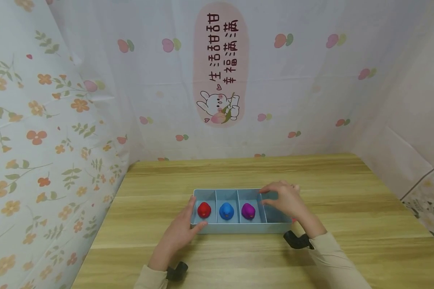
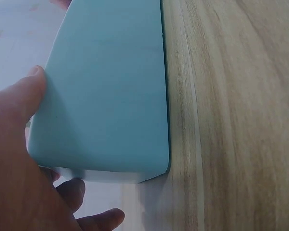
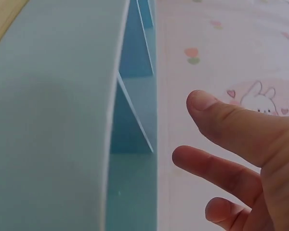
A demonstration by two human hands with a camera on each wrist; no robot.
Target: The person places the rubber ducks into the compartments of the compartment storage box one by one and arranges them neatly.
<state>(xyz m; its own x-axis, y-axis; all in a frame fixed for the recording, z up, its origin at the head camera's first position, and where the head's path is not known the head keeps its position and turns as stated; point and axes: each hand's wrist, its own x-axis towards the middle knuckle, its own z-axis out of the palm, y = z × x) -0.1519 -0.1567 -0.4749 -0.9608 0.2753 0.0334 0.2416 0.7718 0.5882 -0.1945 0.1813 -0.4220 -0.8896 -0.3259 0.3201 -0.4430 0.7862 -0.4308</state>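
Observation:
A light blue divided box (image 1: 235, 228) stands on the table, partitioned into several compartments. From left to right, it holds a red duck-shaped toy (image 1: 204, 210), a blue one (image 1: 226, 210) and a purple one (image 1: 248, 211), each in its own compartment. My left hand (image 1: 181, 228) grips the box's left front corner, thumb on the front rim and fingers around the end; the left wrist view shows this closely. Over the rightmost compartment, my right hand (image 1: 285, 198) hovers with thumb and forefinger apart. In the right wrist view, its fingers (image 3: 216, 171) hold nothing.
The wood-grain table (image 1: 238, 257) extends around the box. A small pinkish-red thing (image 1: 294, 220) peeks out past the box's right end, mostly hidden. Behind the table hangs a printed white cloth (image 1: 293, 88), with a floral cloth (image 1: 58, 132) on the left.

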